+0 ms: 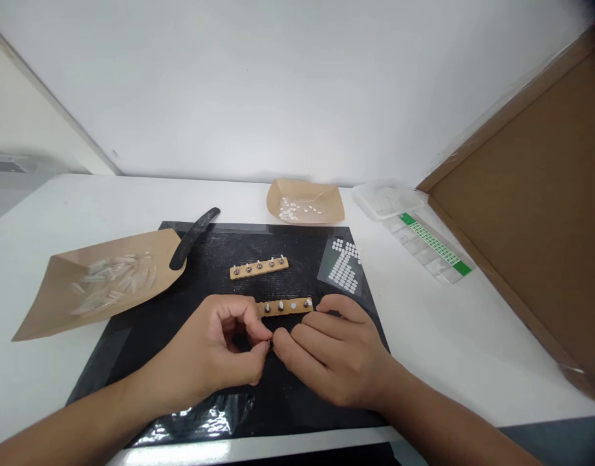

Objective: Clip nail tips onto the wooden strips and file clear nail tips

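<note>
My left hand (229,349) pinches a tiny dark piece (270,344) between thumb and forefinger; its kind is too small to tell. Fingertips of my right hand (331,353) are curled together and meet the left fingertips at that piece, so what they grip is hidden. Just beyond my hands lies a short cardboard strip (300,304) with several small pegs topped in white and one bare white dot; its left end is behind my left hand. Farther back, a second cardboard strip (244,272) carries a row of small metal bases with white tips standing up.
A black mat (205,243) covers the work area. At left, a paper tray (59,278) holds clear nail tips, with a black nail file (195,236) across its edge. A sheet of white dots (343,268), another paper tray (329,197) and clear plastic box (389,197) stand behind.
</note>
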